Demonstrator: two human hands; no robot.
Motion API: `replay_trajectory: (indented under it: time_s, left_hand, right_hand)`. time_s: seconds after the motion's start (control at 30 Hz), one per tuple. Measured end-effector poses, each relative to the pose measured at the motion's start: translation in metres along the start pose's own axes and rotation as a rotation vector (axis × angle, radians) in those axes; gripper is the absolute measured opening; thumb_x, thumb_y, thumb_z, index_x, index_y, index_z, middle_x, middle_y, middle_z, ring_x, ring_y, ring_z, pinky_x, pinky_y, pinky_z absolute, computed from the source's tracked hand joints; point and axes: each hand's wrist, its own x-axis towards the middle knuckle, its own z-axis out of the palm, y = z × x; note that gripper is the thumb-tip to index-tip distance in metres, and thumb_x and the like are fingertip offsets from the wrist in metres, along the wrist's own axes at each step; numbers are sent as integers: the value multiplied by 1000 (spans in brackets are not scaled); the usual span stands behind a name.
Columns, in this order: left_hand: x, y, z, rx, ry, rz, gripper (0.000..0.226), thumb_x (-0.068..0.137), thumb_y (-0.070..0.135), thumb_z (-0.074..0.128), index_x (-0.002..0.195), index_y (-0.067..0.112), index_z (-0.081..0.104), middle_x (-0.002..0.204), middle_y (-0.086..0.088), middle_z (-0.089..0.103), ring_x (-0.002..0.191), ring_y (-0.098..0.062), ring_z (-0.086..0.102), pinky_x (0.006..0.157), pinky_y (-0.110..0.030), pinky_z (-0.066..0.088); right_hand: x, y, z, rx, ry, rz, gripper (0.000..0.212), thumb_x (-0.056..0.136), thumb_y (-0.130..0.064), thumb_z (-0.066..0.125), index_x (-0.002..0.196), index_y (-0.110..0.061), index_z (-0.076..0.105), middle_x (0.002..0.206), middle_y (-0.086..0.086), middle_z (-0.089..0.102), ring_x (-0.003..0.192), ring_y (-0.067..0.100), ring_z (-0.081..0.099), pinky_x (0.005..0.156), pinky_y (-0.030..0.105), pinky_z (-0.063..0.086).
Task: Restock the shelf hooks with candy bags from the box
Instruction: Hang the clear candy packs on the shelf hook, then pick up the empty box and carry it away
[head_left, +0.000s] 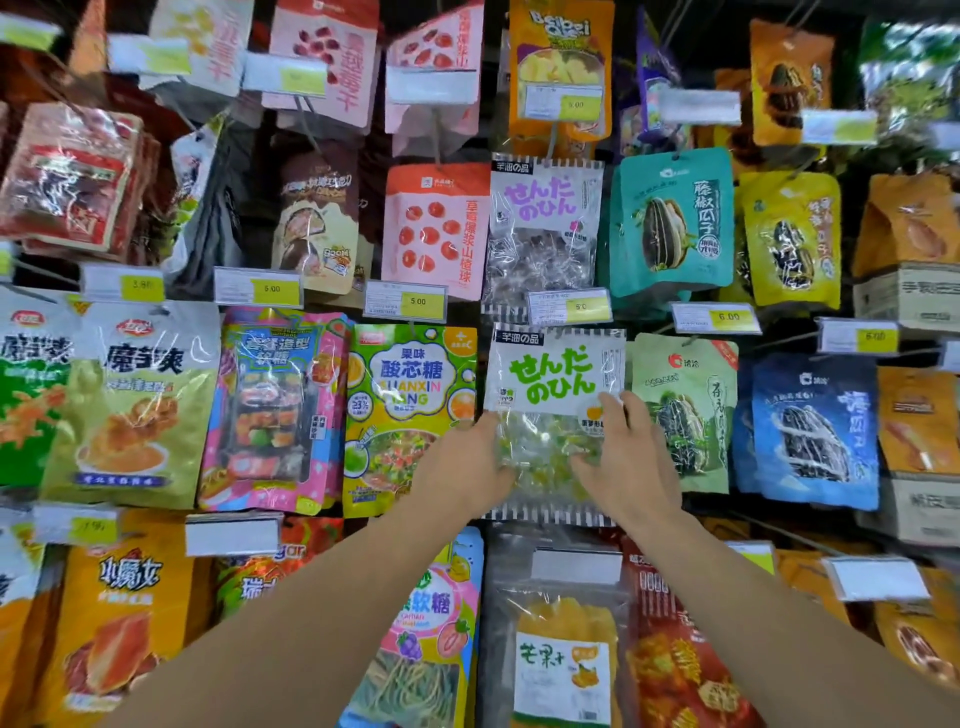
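Observation:
A clear candy bag with green lettering (553, 379) hangs in the middle of the shelf wall, its top edge just under a price tag (569, 306). My left hand (467, 462) grips the bag's lower left side. My right hand (623, 457) holds its lower right side, thumb on the front. The hook behind the bag is hidden. A similar bag with purple lettering (543, 228) hangs directly above. The box is out of view.
Packed snack bags hang on all sides: a green-yellow sour candy bag (410, 410) to the left, a pale green seed bag (685, 410) to the right, a mango bag (563, 654) below. Price tags stick out from the hook ends.

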Motion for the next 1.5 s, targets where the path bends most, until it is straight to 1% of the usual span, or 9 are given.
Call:
replay_trajectory:
  time_s: [0.4,0.53,0.6,0.73,0.87,1.2,1.3,1.4,1.5]
  left_hand:
    - [-83,-35,-31,-155,-48,103,52,89,33,62,137,18,51,130,-11,61,112,-32,60,90,-37,46]
    - [-138,-60,-28,-210,-128,62,57,89,34,60,143,21,47,137,-7,59,122,-28,55,100,-35,38]
    - [-167,-70,-26,-243,-134,47,57,86,38,59,139,20,52,129,-11,63,118,-31,59,97,-37,44]
    - [-242,-91,-25,-269,-203,-54,55,88,35,64,139,20,52,127,-10,66,116,-28,61,93,-34,47]
    - [-329,-109,-28,-258,-346,-161,58,90,35,63,143,19,47,136,-9,59,123,-28,55,96,-32,42]
    - [-533,-129,-54,-234,-543,-501,47,89,34,63,134,20,56,116,-7,69,97,-28,68,82,-32,47]
    - [-584,-136,-65,-231,-573,-580,48,91,35,61,137,23,54,124,-6,67,109,-25,64,84,-29,46]
    - [-627,-154,-76,-218,-637,-662,50,92,35,60,139,22,51,135,-4,60,118,-25,59,89,-29,43]
    - [-656,-168,-81,-210,-660,-734,52,91,35,63,140,23,51,129,-7,64,114,-27,60,89,-30,44]
  right_hand:
    - [-82,-67,-15,-83,-205,-28,78,90,-42,65,153,-11,30,161,9,25,149,29,21,122,37,16]
    - [-142,-93,-14,-63,-295,-34,75,90,-40,65,152,-11,32,157,10,31,145,29,27,117,34,20]
    - [-173,-102,-11,-51,-348,-25,75,87,-43,66,149,-11,36,153,11,36,141,32,33,114,37,26]
    - [-247,-121,-2,8,-480,3,76,80,-45,63,143,-7,45,141,14,46,132,37,44,109,43,38]
    - [-333,-141,-1,61,-651,40,74,87,-45,65,149,-15,37,150,6,35,141,29,33,113,41,35]
    - [-538,-178,-17,253,-962,160,68,79,-44,67,138,-16,49,139,3,44,125,30,47,106,38,41]
    - [-584,-195,-20,293,-1061,231,70,75,-50,60,135,-15,51,136,5,48,124,29,48,100,35,43]
    - [-621,-220,-16,338,-1153,230,83,72,-59,52,141,-15,47,143,7,46,133,30,43,106,37,40]
    - [-644,-240,-16,329,-1240,277,68,85,-40,66,144,-13,44,144,7,44,133,28,43,105,34,38]
